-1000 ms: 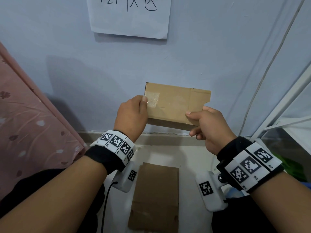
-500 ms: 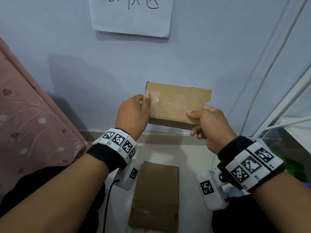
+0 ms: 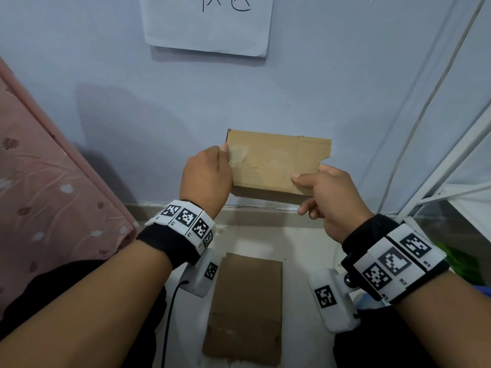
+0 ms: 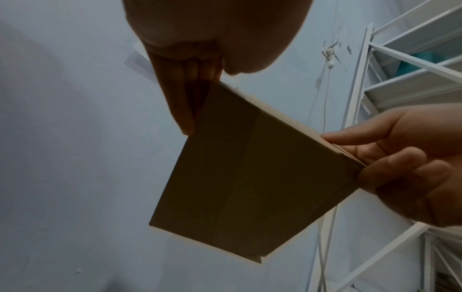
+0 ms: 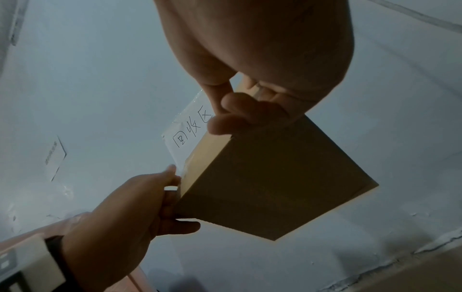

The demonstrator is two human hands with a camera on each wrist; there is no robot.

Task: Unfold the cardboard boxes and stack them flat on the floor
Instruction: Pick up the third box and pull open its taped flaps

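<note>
brown cardboard box (image 3: 271,162), pink patterned cloth (image 3: 47,187)

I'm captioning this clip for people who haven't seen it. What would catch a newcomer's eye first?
First, the cardboard box, held up before the blue wall with the left hand gripping its left edge and the right hand pinching its right. Below it, a flattened cardboard piece lies on the floor. Above, a handwritten paper sign hangs on the wall.
</note>
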